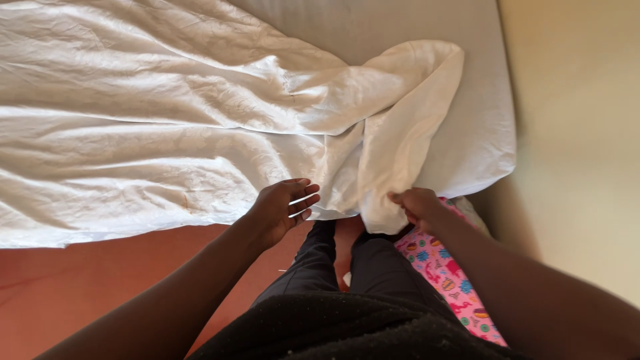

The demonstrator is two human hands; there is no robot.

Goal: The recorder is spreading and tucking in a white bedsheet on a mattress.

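Right hand (415, 203) pinches the hanging corner of the crumpled white sheet (200, 127) spread across the bed (480, 133), left hand (283, 207) open with fingers spread at the sheet's near edge, pink patterned cloth (447, 273) by the legs.

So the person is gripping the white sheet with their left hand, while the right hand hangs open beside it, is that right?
Not quite: the hands are swapped. The head view shows the right hand pinching a hanging fold of the white sheet at the mattress edge, while the left hand hangs open beside it, fingers spread near the sheet's hem.
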